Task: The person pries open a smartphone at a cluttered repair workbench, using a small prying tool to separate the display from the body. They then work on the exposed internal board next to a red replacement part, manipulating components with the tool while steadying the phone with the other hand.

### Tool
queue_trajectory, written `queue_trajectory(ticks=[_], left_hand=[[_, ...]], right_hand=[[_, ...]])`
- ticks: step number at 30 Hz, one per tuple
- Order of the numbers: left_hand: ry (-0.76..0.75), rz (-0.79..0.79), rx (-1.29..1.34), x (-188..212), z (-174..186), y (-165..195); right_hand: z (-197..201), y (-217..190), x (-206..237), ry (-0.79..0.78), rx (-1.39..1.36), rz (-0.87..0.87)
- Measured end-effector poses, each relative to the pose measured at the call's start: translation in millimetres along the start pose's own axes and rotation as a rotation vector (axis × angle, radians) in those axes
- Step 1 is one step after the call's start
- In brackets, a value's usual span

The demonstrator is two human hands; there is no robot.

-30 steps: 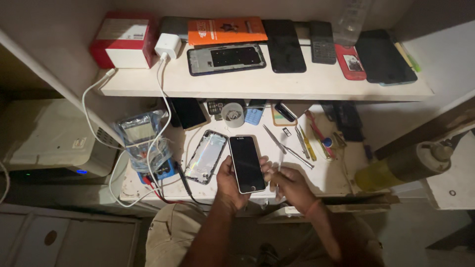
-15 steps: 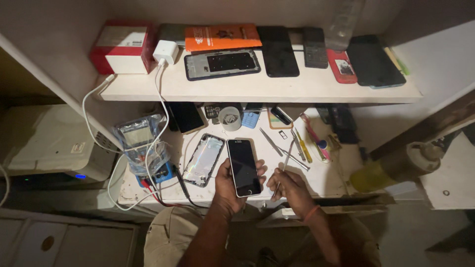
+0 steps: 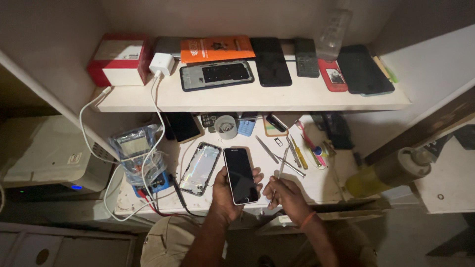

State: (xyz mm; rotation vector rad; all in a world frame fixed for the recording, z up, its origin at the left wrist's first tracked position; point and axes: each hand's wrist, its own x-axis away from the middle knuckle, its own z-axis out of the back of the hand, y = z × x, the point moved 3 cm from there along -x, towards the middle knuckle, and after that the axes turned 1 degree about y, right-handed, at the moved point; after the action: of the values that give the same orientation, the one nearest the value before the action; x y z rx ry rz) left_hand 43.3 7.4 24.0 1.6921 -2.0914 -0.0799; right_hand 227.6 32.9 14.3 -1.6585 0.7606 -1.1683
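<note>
The left hand (image 3: 225, 190) grips a dark smartphone (image 3: 240, 174) screen-up just above the front of the worktop (image 3: 326, 183), much as it did a second ago, though the phone now sits a little more upright in the palm. The right hand (image 3: 287, 194), beside it, pinches a thin metal tool (image 3: 278, 174) whose tip has lifted and points away from the phone's edge, not touching it. An opened phone shell (image 3: 200, 168) lies to the left.

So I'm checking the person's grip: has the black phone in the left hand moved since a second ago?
No real shift: the black smartphone stays in the left hand, just right of the shiny phone back shell.
</note>
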Motion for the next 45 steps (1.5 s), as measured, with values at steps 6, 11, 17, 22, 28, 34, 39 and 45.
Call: queue_trajectory(ticks=[6,11,17,22,28,34,39,45], left_hand=[[0.055,0.005,-0.033,1.7,-3.0,1.1],[0.116,0.010,-0.079,3.9,-6.3,2.5],[0.105,0.001,-0.091,6.1,-7.5,3.2],[0.073,-0.006,-0.074,5.4,-8.1,3.2],[0.110,0.008,-0.078,5.0,-6.8,2.7],[0.063,0.007,-0.041,2.4,-4.3,1.3],[0.114,0.017,-0.053,-0.7,-0.9,0.5],[0.115,0.010,-0.085,1.8,-1.2,1.2]], right_hand=[[-0.2,1.3,-1.7,0.008,0.038,-0.019],[-2.0,-3.5,1.5,0.016,0.058,-0.028],[-4.2,-7.0,2.8,0.026,0.091,-0.031],[-5.4,-7.9,3.4,0.028,0.075,-0.050],[-4.2,-4.7,2.2,0.031,0.053,-0.048],[-0.4,2.6,-3.1,0.008,0.045,-0.030],[0.6,5.1,-3.9,0.009,0.013,-0.018],[-1.0,1.7,-0.9,0.014,0.040,-0.024]])
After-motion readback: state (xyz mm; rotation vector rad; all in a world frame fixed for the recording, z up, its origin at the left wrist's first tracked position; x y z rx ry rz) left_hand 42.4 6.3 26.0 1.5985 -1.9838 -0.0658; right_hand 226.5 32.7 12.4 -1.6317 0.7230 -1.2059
